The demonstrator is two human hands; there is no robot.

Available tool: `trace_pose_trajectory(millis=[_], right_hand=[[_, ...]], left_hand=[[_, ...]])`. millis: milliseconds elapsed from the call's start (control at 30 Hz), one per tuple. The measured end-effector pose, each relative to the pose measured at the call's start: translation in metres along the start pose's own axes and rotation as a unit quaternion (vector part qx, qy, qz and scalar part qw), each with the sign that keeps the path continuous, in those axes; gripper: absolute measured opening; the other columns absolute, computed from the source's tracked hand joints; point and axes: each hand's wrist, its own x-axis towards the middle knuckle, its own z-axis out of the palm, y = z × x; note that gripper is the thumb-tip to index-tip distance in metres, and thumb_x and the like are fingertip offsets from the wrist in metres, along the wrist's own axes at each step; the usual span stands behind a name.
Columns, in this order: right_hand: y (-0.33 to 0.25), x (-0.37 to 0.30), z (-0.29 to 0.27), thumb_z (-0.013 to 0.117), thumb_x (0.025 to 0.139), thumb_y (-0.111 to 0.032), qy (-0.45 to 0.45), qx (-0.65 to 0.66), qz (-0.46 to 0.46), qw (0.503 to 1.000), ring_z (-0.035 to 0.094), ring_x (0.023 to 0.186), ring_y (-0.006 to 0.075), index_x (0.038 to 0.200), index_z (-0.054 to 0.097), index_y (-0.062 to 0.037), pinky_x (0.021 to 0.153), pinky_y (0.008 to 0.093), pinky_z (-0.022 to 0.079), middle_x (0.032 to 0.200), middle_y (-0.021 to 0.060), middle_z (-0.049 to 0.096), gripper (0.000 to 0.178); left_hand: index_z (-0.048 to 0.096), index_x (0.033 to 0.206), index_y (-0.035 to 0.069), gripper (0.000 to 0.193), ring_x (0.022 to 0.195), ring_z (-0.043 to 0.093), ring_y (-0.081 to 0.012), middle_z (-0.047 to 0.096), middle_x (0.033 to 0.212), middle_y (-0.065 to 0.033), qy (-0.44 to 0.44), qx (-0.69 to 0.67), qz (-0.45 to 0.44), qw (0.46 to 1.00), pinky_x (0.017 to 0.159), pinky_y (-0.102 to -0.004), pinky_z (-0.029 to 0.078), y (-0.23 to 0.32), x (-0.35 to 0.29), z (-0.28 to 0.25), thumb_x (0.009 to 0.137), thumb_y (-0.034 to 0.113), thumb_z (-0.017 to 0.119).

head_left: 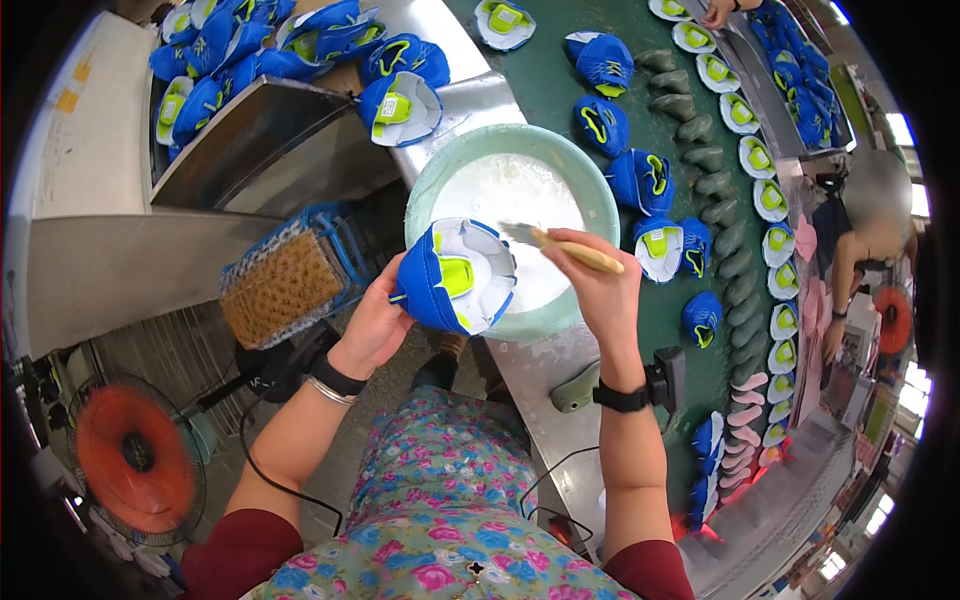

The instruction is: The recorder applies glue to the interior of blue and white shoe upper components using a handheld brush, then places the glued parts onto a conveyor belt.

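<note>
Directly ahead I see the pale green basin [600,205], my reference landmark, holding a white liquid that looks like adhesive. Over its near-left rim, my left hand [375,325] has its fingers closed around a blue shoe upper [455,275], gripped from below and turned sole-side up. Its underside shows a white lasting board with a yellow-green patch at the centre, and blue fabric wraps the edge. Over the basin's near-right rim, my right hand [595,285] has its fingers closed on a wooden-handled brush [565,245], bristles pointing toward the upper and lying above the liquid.

Near-left of the basin stands a blue crate [295,275] with a brown woven top. Right of the basin, a green conveyor belt [550,75] carries more blue uppers [640,180] and a row of grey-green lasts [705,155]. Far-left of the basin, a heap of blue uppers [260,45] lies on a metal bench [255,140]. Far-right, beyond the belt, another person's arm [835,290] is visible.
</note>
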Motion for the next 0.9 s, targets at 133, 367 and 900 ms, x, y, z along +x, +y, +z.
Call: trace_pose_trajectory(millis=[133, 367, 900], right_hand=[[-0.03, -0.001, 0.006, 0.078, 0.078, -0.006, -0.055, 0.072, -0.045, 0.995, 0.068, 0.078, 0.012, 0.094, 0.074, -0.0035, 0.069, 0.0252, 0.053, 0.088, 0.0077, 0.073, 0.017], [0.011, -0.027, -0.007, 0.076, 0.082, -0.015, 0.09, -0.012, 0.089, 0.992, 0.062, 0.056, 0.0062, 0.079, 0.068, 0.0001, 0.052, 0.0222, 0.048, 0.062, 0.0048, 0.067, 0.018], [-0.036, -0.071, -0.106, 0.074, 0.082, -0.005, 0.104, 0.029, 0.019, 0.994, 0.064, 0.072, 0.0074, 0.086, 0.069, 0.001, 0.064, 0.022, 0.049, 0.082, 0.0048, 0.07, 0.009]], left_hand=[[0.046, 0.139, 0.009, 0.047, 0.117, 0.056, -0.0155, 0.055, 0.132, -0.005, -0.011, -0.03, -0.027, 0.999, 0.099, -0.0325, 0.048, -0.005, 0.014, 0.01, 0.094, -0.004, 0.05], [0.047, 0.139, 0.005, 0.045, 0.119, 0.056, -0.0168, 0.056, 0.133, -0.0073, -0.026, -0.028, 0.058, 0.998, 0.101, -0.033, 0.047, -0.009, 0.031, 0.02, 0.094, -0.001, 0.054], [0.059, 0.11, 0.005, 0.022, 0.059, 0.056, -0.0126, 0.066, 0.089, -0.0087, 0.033, -0.051, -0.211, 0.976, 0.043, -0.0211, 0.04, -0.018, 0.04, 0.09, 0.096, 0.021, 0.053]])
